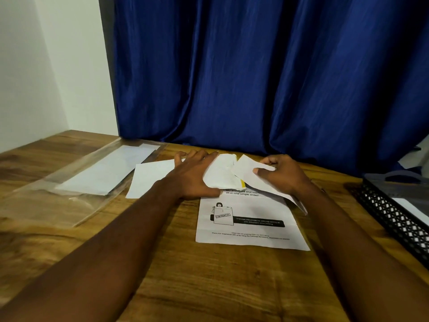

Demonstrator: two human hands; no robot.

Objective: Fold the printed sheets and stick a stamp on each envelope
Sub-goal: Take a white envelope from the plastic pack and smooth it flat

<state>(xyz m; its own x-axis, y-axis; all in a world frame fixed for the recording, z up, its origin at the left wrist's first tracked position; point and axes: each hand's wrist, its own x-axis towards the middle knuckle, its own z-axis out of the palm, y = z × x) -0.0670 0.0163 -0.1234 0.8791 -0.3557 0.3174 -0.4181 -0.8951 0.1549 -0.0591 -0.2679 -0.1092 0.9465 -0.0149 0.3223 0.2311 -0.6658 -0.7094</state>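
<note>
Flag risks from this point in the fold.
1. The right hand pinches the lifted sheet at one spot only, so the fold may come out skewed.
2. The left hand presses the folded paper, which overlaps the printed sheet; dragging could shift or crease it.

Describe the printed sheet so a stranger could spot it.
On the wooden table before the blue curtain, look between the forearms. The printed sheet lies flat there; unlike the blank papers nearby, it shows a drawing and a black bar.
</note>
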